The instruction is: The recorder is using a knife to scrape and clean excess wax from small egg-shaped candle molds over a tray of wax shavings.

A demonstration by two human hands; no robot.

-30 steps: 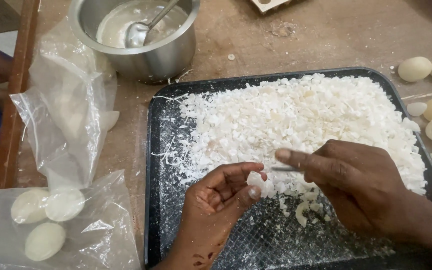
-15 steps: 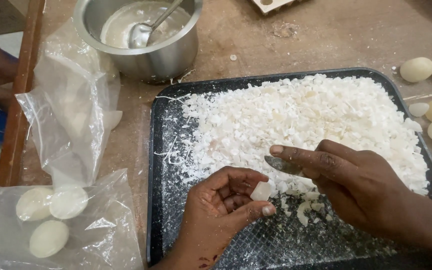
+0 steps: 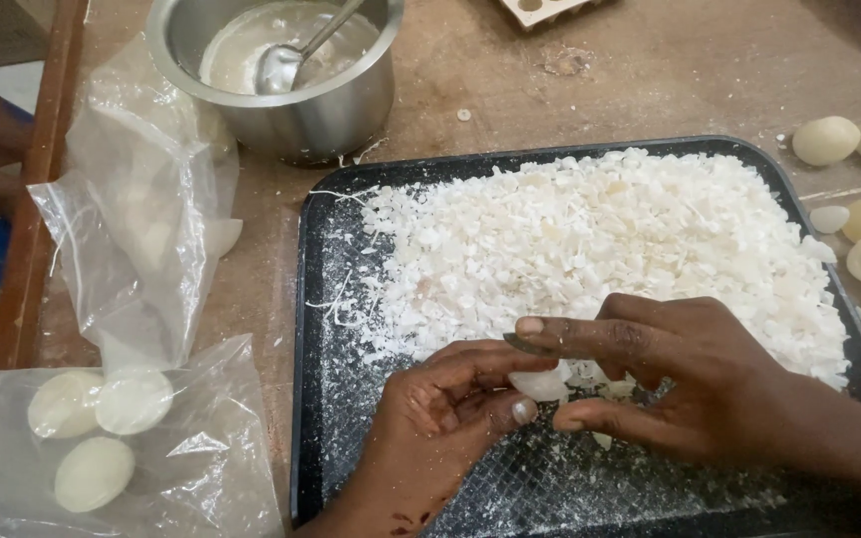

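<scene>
A black tray holds a heap of white shavings spread over most of it. Over the tray's near part, my left hand pinches a small white lump between thumb and fingertips. My right hand is beside it, fingers curled toward the lump. A thin dark blade is pressed under the right index finger, just above the lump. A few loose flakes lie below the hands on the tray's mesh-patterned bottom.
A steel pot with white liquid and a spoon stands behind the tray. Clear plastic bags lie to the left, one holding oval white pieces. More pale oval pieces sit on the wooden table at right.
My right hand has shifted the blade across the lump and closed in over it. My left hand has turned the lump slightly and keeps hold of it.
</scene>
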